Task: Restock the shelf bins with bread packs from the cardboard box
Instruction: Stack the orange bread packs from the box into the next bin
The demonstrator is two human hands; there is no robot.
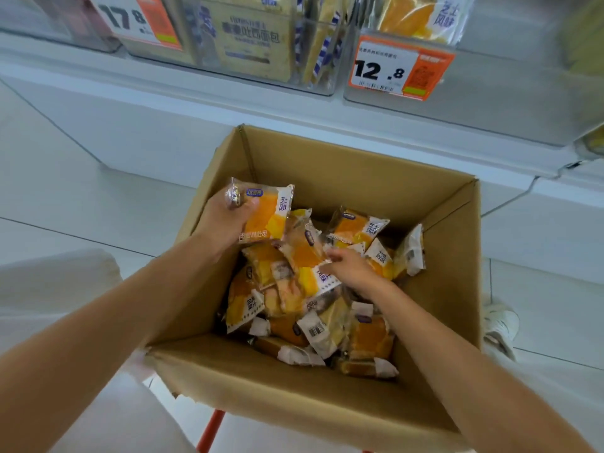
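1. Left hand (228,217): your fingers are clasped round the clear end seam of one bread pack (266,212), which is raised over the left wall of the cardboard box (359,178).
2. Handling, as a judgement: each pack looks light and soft, bread in slick film. A hard squeeze would crush it. Take it by the crimped end seam, or flat across both faces.
3. Pile (310,322): the remaining packs lie jumbled in the box, overlapping at all angles. Lifting one may drag its neighbours along.
4. Right hand (351,268): it is down inside the box, with fingers curled onto the edge of a second pack (305,256) on top of the pile. It reads as a pinch, though blur softens the detail.
5. Shelf bins: the middle bin (255,44) holds beige loaf packs of another kind. The right bin (490,103), behind the 12.8 price tag (400,68), shows matching orange packs and is likely your target.
6. In the way: the box's far wall and the shelf ledge lie between your hands and the bins, and the price tag juts out from the bin front. A shoe (500,322) stands on the floor just beside the box's right wall.
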